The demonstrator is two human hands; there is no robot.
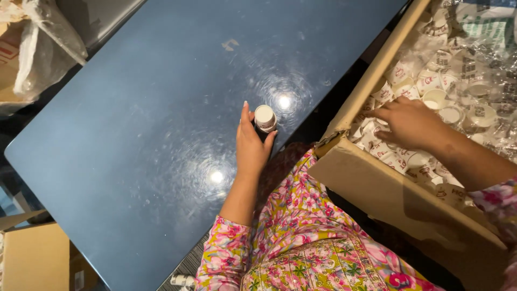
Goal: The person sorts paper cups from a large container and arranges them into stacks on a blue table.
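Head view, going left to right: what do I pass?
Clear plastic bag → blue table → left hand → white-capped bottle → cardboard box → right hand among small white containers.

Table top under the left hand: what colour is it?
Dark blue table top, glossy with light glare; head view.

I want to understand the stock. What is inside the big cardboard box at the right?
The cardboard box holds many small white containers, some wrapped in clear plastic. The right hand reaches among them. Deeper layers are covered.
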